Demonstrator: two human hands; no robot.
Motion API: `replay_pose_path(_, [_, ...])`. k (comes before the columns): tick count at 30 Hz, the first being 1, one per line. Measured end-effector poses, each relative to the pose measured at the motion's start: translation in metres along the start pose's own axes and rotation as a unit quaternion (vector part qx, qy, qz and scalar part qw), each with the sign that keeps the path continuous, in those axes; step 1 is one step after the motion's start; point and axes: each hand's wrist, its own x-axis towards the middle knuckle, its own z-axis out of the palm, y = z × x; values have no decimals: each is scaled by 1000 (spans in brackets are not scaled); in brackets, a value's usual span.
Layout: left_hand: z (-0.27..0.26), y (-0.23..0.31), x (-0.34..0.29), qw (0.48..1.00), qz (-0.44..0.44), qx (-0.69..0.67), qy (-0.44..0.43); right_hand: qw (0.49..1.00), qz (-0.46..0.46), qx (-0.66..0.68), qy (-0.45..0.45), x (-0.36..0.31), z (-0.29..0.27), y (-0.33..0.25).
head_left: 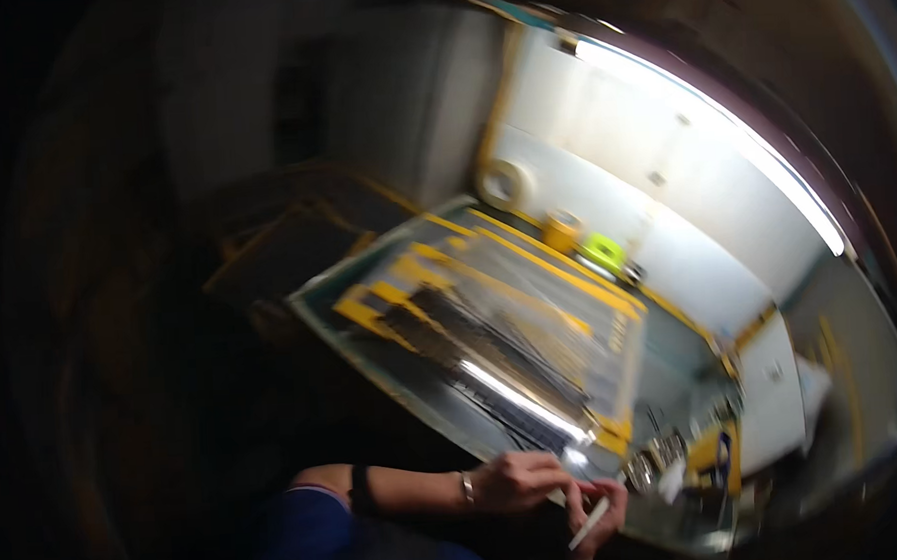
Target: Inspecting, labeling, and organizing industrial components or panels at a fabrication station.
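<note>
Both of my hands are close together over the near edge of a workbench. My left hand (520,480) comes in from the lower left, with a metal band at the wrist. Its fingers are pinched together and touch the fingers of my right hand; what they hold, if anything, is too blurred to make out. In my right hand (609,516), the fingers are closed around a thin white stick (589,525) that points down and left. Just beyond my hands, a bundle of long dark strips (501,343) lies on the bench, beside a bright, shiny bar (522,400).
Yellow tape lines mark the bench top (357,356). Along its back stand a pale tape roll (505,184), a yellow roll (563,233) and a lime-green object (600,252). Metal containers (656,458) and a yellow tray (724,456) are at the right. A lit tube (711,110) hangs above.
</note>
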Motion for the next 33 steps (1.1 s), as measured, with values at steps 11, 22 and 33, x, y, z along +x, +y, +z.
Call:
replay_pose_path(11, [-63,9,-5,977,-92,-12,-190,971,116,172,122,-76,77,-11])
replay_pose_path(22, [-73,4,4,935,-236,-67,-257,985,38,119,122,-70,87,-9])
replay_pose_path(33, [-76,-1,1,870,-387,-156,-263,988,-84,-42,125,-68,87,-10])
